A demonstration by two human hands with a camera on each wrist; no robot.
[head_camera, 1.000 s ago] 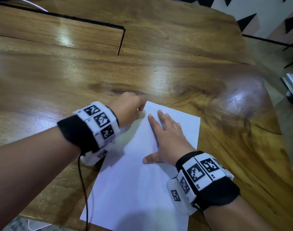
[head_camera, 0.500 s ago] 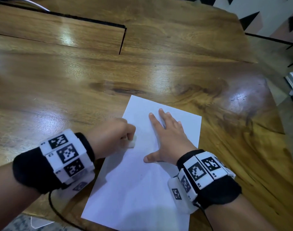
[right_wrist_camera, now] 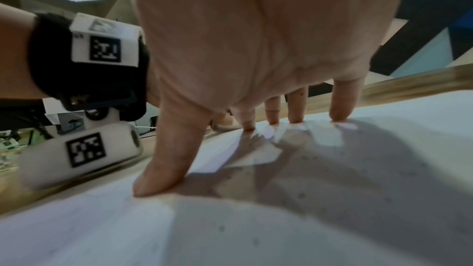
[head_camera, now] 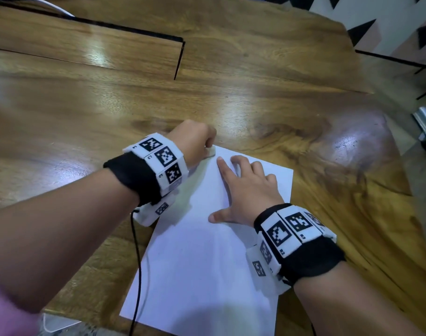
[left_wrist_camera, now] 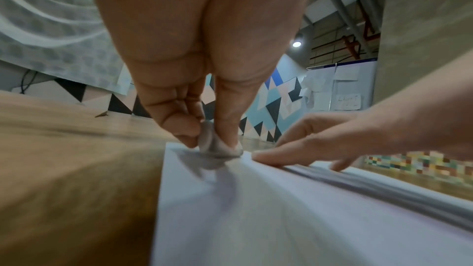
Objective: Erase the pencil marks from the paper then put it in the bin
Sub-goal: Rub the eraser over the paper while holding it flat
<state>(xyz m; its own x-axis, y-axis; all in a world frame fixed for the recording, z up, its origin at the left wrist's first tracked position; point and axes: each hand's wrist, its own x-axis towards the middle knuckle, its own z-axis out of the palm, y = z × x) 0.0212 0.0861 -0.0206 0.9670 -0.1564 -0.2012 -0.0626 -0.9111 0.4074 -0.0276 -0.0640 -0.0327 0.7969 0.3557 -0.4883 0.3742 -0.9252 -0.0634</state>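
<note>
Our left hand (head_camera: 195, 141) pinches the eraser (head_camera: 210, 151) between thumb and curled fingers (left_wrist_camera: 179, 120) and presses it onto the far left corner of the paper (head_camera: 200, 267). From the left wrist view the eraser (left_wrist_camera: 213, 145) looks grey and smudged, squeezed at its top, with its base on the paper (left_wrist_camera: 281, 219) right at the sheet's edge. Motion blur softens that view.

Our right hand (head_camera: 248, 190) lies on the paper to the right of the eraser, fingers straight and spread, thumb out toward us, gripping nothing. Its fingertips (right_wrist_camera: 339, 116) and thumb touch the sheet in the right wrist view, the palm arched above it and casting a shadow on the paper (right_wrist_camera: 332, 219). The index finger (head_camera: 223, 167) reaches just beside the eraser without touching it.

We see the paper flat on the wooden tabletop (head_camera: 255, 105), its near edge close to the tabletop's near edge, turned a little so its far right corner points away. Small grey specks dot the paper under our right hand; whether any pencil marks are among them we cannot tell. Both wrists carry black bands with white marker blocks (head_camera: 162, 161), and a thin black cable (head_camera: 136, 275) hangs from the left one across the paper's near left side.
</note>
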